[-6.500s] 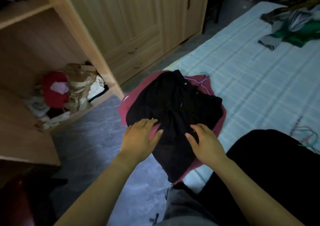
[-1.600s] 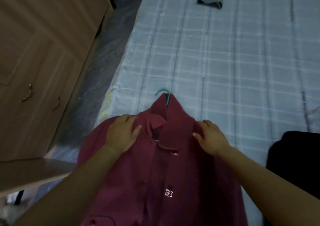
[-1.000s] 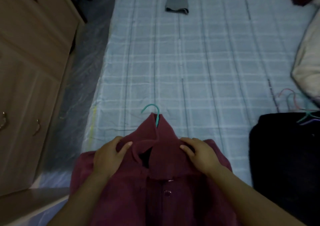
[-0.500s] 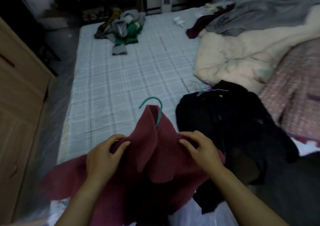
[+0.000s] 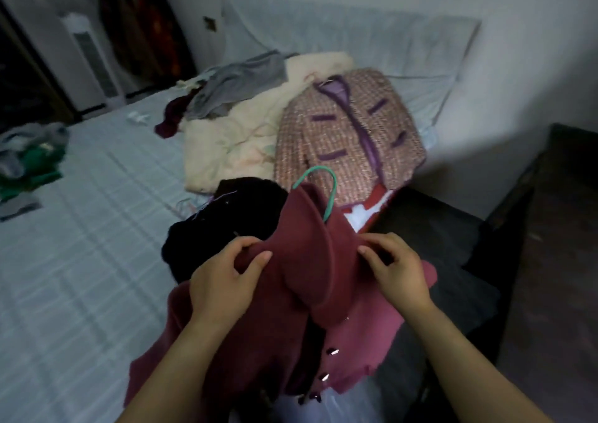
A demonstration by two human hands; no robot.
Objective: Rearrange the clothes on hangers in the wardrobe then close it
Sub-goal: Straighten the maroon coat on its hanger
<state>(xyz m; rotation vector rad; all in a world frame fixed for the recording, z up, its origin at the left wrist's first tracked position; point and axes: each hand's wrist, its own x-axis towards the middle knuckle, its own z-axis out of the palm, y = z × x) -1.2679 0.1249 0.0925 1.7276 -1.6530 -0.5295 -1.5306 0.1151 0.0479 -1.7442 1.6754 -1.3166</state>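
A maroon buttoned shirt (image 5: 310, 260) hangs on a teal hanger (image 5: 326, 189) whose hook sticks up above the collar. My left hand (image 5: 226, 277) grips the shirt's left shoulder and my right hand (image 5: 394, 267) grips its right shoulder, lifting it above the bed. A black garment (image 5: 226, 215) with a thin hanger lies on the bed just behind the shirt. A pink tweed jacket (image 5: 349, 137) with purple trim lies further back. The wardrobe is out of view.
The bed has a pale checked sheet (image 5: 81, 244). On it lie a cream blanket (image 5: 233, 137), a grey garment (image 5: 239, 82) and a green and grey pile (image 5: 29, 160) at far left. A white tower fan (image 5: 94, 63) stands behind; a dark cabinet (image 5: 556, 228) sits at right.
My view has swung from the wardrobe side toward the head of the bed. Both hands have lifted the maroon shirt by its shoulders and carried it right, over the black garment.
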